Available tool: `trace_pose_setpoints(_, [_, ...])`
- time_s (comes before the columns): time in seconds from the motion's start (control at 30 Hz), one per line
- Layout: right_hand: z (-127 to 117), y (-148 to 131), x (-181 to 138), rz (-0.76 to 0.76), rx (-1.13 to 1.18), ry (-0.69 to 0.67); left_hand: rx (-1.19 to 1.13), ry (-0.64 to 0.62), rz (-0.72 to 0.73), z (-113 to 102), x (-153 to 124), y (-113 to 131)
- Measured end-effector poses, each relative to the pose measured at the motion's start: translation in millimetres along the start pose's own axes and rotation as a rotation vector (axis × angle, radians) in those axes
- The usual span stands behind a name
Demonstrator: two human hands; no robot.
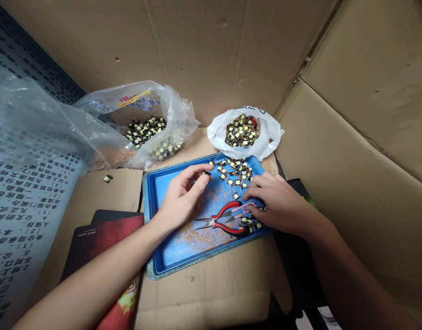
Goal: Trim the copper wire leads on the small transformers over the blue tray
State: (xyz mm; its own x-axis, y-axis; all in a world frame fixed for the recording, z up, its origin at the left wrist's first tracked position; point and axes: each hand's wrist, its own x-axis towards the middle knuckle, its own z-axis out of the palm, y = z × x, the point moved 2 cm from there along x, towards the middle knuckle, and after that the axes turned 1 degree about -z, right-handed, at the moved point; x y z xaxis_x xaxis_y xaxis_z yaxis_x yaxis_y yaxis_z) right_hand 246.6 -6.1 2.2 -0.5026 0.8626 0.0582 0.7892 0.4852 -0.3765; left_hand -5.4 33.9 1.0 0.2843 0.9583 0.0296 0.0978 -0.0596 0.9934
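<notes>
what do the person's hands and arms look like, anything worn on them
The left hand and right hand are both ungloved. No watch, bracelet or ring shows, though some fingers are partly hidden. The left forearm and right forearm are bare, with no sleeve visible.

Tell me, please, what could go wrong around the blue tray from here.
The small black part pinched in the left hand might slip and get lost among the loose coppery clippings. The pink-handled tool in the right hand appears between the spread handles of the red-handled pliers, so the two could snag.
</notes>
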Motion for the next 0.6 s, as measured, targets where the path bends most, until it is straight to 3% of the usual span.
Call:
trace_pose_setpoints(0.23, [9.2,-10.1,-1.3,0.018,-0.06,-0.012,0.025,0.0,0.005,-0.1,0.7,0.0])
trace_pose_setpoints(0.37, [0.5,-6.4,-5.0,0.003,-0.039,-0.043,0.043,-0.001,0.011,-0.7,1.0,-2.0])
trace_pose_setpoints(0.5, [-15.1,-3.3,-8.9,0.021,0.253,-0.005,0.016,-0.039,0.025,0.3,1.6,-5.2])
trace_pose_setpoints(0.6, [-18.4,-6.3,-6.9,0.13,0.7,0.212,0.023,-0.073,0.04,1.1,1.6,-5.8])
